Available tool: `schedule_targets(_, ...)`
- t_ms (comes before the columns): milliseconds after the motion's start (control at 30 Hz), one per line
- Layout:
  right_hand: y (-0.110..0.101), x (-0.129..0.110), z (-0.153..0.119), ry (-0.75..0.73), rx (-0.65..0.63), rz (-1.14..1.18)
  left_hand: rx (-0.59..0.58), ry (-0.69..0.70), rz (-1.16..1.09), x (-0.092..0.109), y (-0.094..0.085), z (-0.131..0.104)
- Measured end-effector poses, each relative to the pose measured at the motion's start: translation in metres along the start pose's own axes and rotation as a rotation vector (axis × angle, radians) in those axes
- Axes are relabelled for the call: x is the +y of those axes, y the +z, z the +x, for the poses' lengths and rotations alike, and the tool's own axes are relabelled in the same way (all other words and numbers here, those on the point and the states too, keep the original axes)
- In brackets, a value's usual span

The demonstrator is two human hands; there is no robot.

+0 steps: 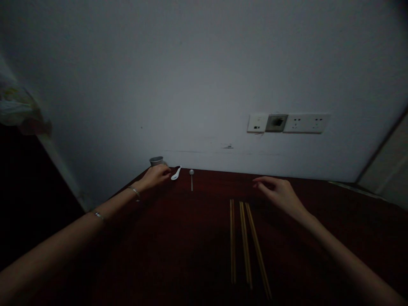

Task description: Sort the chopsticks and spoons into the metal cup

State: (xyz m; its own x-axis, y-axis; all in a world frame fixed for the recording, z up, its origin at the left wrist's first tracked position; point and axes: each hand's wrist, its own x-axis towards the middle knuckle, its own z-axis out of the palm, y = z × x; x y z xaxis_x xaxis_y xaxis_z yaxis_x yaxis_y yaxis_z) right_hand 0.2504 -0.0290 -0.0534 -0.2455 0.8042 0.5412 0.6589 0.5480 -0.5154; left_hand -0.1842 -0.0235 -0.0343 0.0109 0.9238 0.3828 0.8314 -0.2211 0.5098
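Note:
My left hand (156,175) is at the far left of the table, fingers curled together; whatever they may hold is hidden. Just behind it stands a grey metal cup (156,160), partly covered by the hand. A white soup spoon (176,174) lies right beside the fingertips, apart from them. Further right is a small metal spoon (191,180), its bowl towards the wall. Over the right part of the table hovers my right hand (280,193), loosely bent, thumb and fingers apart with nothing between them. Nearest to it are wooden chopsticks (245,242), laid lengthwise in three groups.
The dark red table (165,246) meets a pale wall (197,85) at its back edge. Sockets and switch plates (288,123) sit on the wall at right. A pale, partly coloured bundle (19,106) is at the far left. The light is dim.

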Motion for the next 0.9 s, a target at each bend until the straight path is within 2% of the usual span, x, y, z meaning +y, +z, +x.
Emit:
schedule_targets(67,-0.005,-0.004,0.001,0.008,0.021,0.051,0.019,0.092,0.028,0.031,0.008,0.013)
schedule_targets(167,-0.010,-0.010,0.001,0.066,0.022,0.183,0.025,0.121,-0.129,0.085,0.029,0.025)
schedule_targets(300,-0.017,-0.020,0.003,0.194,-0.063,0.490,-0.127,0.138,-0.458,0.153,0.073,0.021)
schedule_targets(400,-0.022,-0.024,0.004,0.270,-0.093,0.661,-0.235,0.158,-0.612,0.186,0.111,0.010)
schedule_targets(500,-0.025,-0.023,0.007,0.296,-0.079,0.731,-0.331,0.181,-0.714,0.207,0.143,0.001)
schedule_targets(600,-0.026,-0.015,0.010,0.280,-0.017,0.719,-0.383,0.194,-0.770,0.223,0.162,-0.004)
schedule_targets(733,-0.024,-0.006,0.012,0.277,0.042,0.703,-0.410,0.191,-0.813,0.235,0.171,-0.007)
schedule_targets(900,-0.022,-0.002,0.012,0.286,0.096,0.680,-0.410,0.159,-0.814,0.231,0.176,-0.008)
